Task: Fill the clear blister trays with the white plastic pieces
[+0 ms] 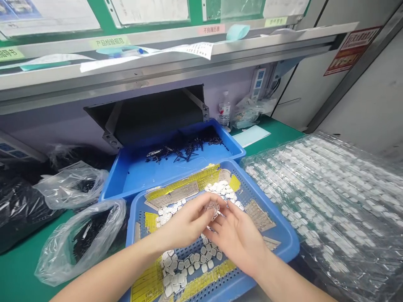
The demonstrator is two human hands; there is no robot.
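Observation:
Over a blue perforated basket (291,241), my left hand (192,218) and my right hand (237,237) are brought together. Between their curled fingers are a few small white pieces (214,209), partly hidden by the fingers. My left hand bends over the pieces from the left, thumb and fingers closed around them. From the right, my right hand is cupped with its fingertips against the same pieces. Below, many small white rounded-square caps (195,262) lie loose in the basket, with another heap of white caps (222,188) behind my fingers.
Behind the basket, a blue tray (138,174) holds small black parts (189,149). Clear trays of white caps (333,197) stand at right. Plastic bags with black parts (85,239) lie at left. A water bottle (224,110) stands below the metal shelf (138,77).

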